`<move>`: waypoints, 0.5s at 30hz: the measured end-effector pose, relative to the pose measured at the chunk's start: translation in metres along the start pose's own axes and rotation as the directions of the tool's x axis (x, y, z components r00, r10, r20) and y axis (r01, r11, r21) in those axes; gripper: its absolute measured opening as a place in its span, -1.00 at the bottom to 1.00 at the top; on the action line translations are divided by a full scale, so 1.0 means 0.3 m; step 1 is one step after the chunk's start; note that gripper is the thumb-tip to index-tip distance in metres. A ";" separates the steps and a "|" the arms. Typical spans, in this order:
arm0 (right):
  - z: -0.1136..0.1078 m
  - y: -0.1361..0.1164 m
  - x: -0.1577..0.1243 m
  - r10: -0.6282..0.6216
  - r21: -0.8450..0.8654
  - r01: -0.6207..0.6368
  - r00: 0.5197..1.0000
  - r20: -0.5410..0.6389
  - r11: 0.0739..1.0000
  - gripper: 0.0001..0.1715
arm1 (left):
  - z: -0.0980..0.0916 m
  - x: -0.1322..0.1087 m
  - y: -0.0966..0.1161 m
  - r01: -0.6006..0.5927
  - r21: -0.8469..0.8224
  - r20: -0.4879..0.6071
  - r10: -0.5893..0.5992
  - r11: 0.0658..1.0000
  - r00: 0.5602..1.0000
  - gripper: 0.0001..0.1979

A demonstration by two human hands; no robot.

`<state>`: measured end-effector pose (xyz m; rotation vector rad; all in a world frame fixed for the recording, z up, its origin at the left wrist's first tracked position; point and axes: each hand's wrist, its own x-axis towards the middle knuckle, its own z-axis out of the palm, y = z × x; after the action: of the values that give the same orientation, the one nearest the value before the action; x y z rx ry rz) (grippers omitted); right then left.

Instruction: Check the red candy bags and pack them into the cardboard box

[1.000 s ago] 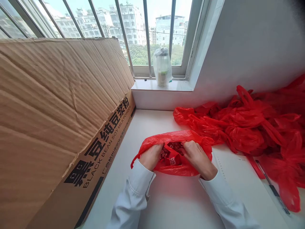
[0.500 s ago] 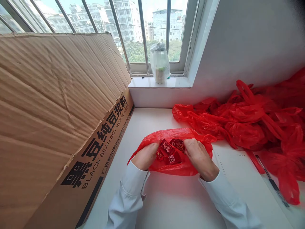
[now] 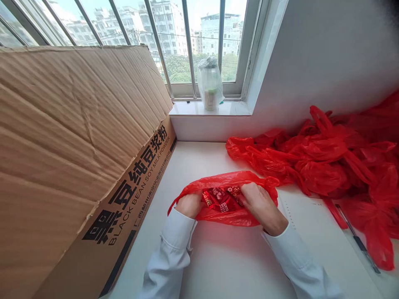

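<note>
- My left hand [image 3: 189,204] and right hand [image 3: 256,200] are set apart, both reaching into the mouth of a red plastic bag [image 3: 229,220].
- My fingers are hidden inside, so I cannot tell whether either hand is clamped on anything.
- The bag lies open on the white counter [image 3: 215,261], in front of me; small red printed packets [image 3: 220,194] show between my hands, one bearing a QR code.
- To my left stands a black bean soy milk powder carton [image 3: 127,199].
- To my right are piled red plastic bags [image 3: 322,174], white paper [image 3: 314,236] and a pen [image 3: 358,240].
</note>
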<state>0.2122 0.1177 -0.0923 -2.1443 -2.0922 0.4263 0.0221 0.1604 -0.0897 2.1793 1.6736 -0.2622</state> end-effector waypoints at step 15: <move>-0.040 0.088 -0.013 -0.078 0.030 0.079 0.997 -0.016 0.996 -0.80 | 0.013 0.008 -0.002 -0.096 -0.056 -0.105 0.090 0.994 0.990 -0.69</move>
<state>0.2410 0.1141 -0.0877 -2.0346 -2.1394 0.4292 0.0225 0.1611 -0.0944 2.2518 1.6051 -0.0733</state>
